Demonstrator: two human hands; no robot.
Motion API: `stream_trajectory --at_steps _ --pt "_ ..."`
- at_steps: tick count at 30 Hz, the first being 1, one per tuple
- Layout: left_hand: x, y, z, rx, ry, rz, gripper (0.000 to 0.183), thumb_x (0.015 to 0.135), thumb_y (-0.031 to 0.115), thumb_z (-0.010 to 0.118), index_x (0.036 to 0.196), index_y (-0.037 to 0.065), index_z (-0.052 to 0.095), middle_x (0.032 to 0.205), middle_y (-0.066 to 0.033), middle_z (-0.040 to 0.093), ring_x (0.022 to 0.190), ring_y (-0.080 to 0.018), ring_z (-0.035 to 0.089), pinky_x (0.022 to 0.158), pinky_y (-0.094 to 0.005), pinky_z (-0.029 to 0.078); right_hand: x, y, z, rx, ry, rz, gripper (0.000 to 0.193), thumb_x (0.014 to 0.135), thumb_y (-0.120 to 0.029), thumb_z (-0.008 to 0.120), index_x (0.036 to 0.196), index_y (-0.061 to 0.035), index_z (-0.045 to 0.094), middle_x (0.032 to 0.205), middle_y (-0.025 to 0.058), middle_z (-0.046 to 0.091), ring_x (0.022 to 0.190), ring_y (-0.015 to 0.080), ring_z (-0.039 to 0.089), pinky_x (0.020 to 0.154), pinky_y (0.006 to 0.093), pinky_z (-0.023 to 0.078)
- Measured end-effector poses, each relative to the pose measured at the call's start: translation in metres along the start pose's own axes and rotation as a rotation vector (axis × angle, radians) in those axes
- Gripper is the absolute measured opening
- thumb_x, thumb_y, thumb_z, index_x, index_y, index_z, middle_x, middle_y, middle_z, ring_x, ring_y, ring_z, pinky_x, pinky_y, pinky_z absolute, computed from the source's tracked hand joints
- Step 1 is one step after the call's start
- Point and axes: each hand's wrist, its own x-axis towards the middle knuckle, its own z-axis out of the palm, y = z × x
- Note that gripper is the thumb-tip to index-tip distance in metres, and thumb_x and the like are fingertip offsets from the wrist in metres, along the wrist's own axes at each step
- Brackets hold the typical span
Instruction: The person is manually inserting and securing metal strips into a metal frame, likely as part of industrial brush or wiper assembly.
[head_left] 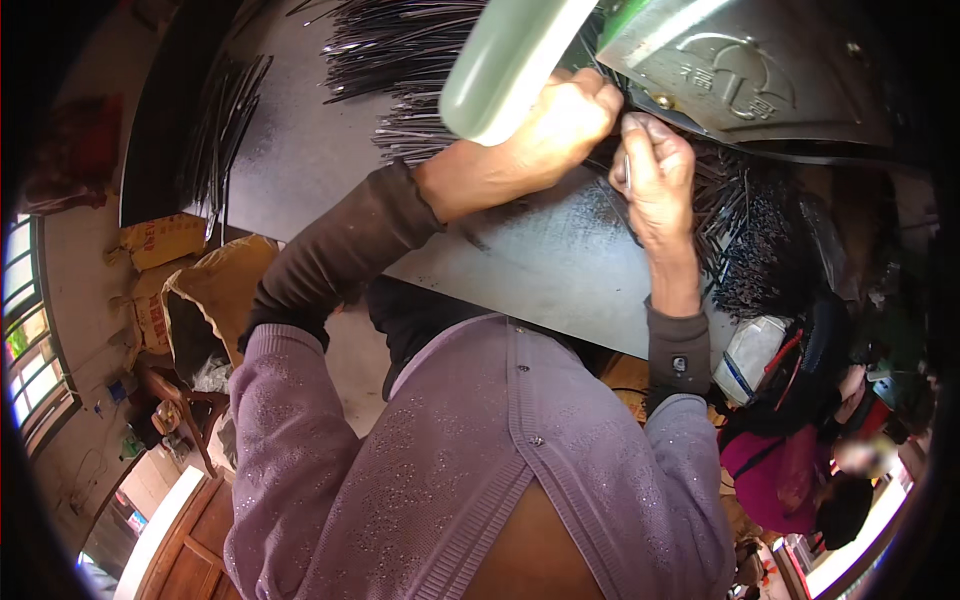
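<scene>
Grey metal housing (690, 80) just beside, left hand (568, 118) and right hand (658, 180) curl nearly closed, hold unclear: steady, best keep off its edge!

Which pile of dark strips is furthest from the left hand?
The narrow pile at the table's left end; the other piles lie nearer the left hand.

The tube (508, 75) is cut off above, and the piece (628, 172) in the right hand (657, 185) too small to tell.
</scene>
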Motion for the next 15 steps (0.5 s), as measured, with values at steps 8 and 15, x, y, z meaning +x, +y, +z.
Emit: stream_trajectory --at_steps 8,15 --pt "0.002 0.017 -0.004 -0.447 0.052 -0.174 0.023 0.068 -0.002 0.055 0.091 -0.003 0.054 0.073 -0.0190 0.057 0.062 -0.0347 0.058 0.053 -0.0371 0.046 0.000 0.004 0.016 0.168 0.080 -0.006 0.028 0.092 -0.020 0.046 0.071 -0.0043 0.055 0.050 -0.0029 0.044 0.040 0.0028 0.035 0.037 0.0188 0.027" --pt "-0.027 -0.050 -0.020 0.272 0.177 -0.055 0.012 0.072 0.008 0.064 0.083 0.006 0.063 0.072 -0.0116 0.052 0.071 -0.0297 0.049 0.064 -0.0370 0.041 -0.017 -0.003 0.022 -0.323 -0.327 -0.189 0.020 0.089 -0.013 0.049 0.086 0.0016 0.063 0.055 -0.0047 0.046 0.049 0.0013 0.040 0.044 0.0179 0.033"
